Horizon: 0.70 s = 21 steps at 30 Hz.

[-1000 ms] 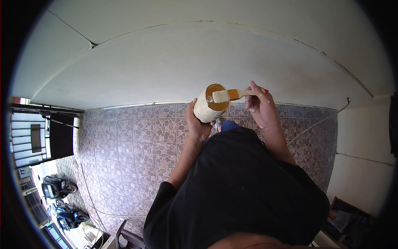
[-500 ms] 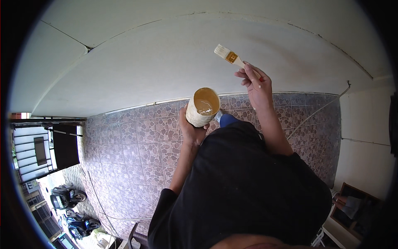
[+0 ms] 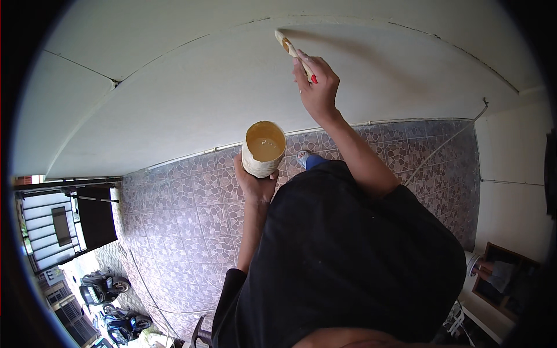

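My left hand is wrapped round a paint can, a pale paint-smeared cylinder. Its open top faces me and shows a shiny, cream liquid inside. In front of me, my right hand grips a paintbrush by its pale handle, which has a red end. The white-coated bristles point up and left and appear to touch the white wall, just below a cracked seam. The brush and hand cast a shadow on the wall to the right.
Patterned tiles cover the floor. A thin pole or pipe slants at the right corner. At lower left are parked motorcycles, a gate and a chair. A dark wooden frame stands at the lower right.
My right hand has moved up and left, bringing the paintbrush from in front of the wall to its surface. The paint can in my left hand has shifted slightly left.
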Available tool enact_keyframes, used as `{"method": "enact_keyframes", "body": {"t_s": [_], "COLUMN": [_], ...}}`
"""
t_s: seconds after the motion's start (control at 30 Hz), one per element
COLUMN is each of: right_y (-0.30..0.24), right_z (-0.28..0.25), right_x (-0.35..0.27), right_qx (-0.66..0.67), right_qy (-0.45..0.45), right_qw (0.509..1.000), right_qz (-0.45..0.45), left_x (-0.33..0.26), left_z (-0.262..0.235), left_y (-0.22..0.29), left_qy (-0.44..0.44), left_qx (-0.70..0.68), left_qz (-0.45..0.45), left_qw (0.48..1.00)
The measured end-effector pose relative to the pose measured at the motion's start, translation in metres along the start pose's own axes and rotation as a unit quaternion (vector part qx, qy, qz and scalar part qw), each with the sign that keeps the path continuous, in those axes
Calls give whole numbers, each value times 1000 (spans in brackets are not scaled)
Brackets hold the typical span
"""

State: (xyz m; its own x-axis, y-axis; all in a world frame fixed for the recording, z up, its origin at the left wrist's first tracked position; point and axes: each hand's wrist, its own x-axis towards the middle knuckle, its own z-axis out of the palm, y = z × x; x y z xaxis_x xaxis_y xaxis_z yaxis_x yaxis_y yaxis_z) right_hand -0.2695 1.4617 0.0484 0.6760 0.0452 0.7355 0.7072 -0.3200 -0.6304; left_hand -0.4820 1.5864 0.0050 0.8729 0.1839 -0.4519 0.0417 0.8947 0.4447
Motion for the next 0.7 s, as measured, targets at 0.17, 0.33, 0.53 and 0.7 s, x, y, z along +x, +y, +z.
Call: {"method": "enact_keyframes", "body": {"t_s": [0.17,0.33,0.53,0.7], "right_y": [16,-5,8,36], "right_z": [-17,-5,10,-43], "right_x": [5,1,6,3], "right_qx": [-48,-20,-2,-42], "right_qy": [50,42,33,74], "right_qw": [997,997,997,996], "right_qz": [-29,-65,-63,21], "left_x": [10,11,8,6], "left_z": [-5,-13,-5,-1], "left_y": [1,-1,0,3], "left_qy": [10,6,-2,-7], "left_qx": [-5,12,19,19], "left_qz": [-11,0,-2,-13], "left_qw": [1000,1000,1000,1000]}}
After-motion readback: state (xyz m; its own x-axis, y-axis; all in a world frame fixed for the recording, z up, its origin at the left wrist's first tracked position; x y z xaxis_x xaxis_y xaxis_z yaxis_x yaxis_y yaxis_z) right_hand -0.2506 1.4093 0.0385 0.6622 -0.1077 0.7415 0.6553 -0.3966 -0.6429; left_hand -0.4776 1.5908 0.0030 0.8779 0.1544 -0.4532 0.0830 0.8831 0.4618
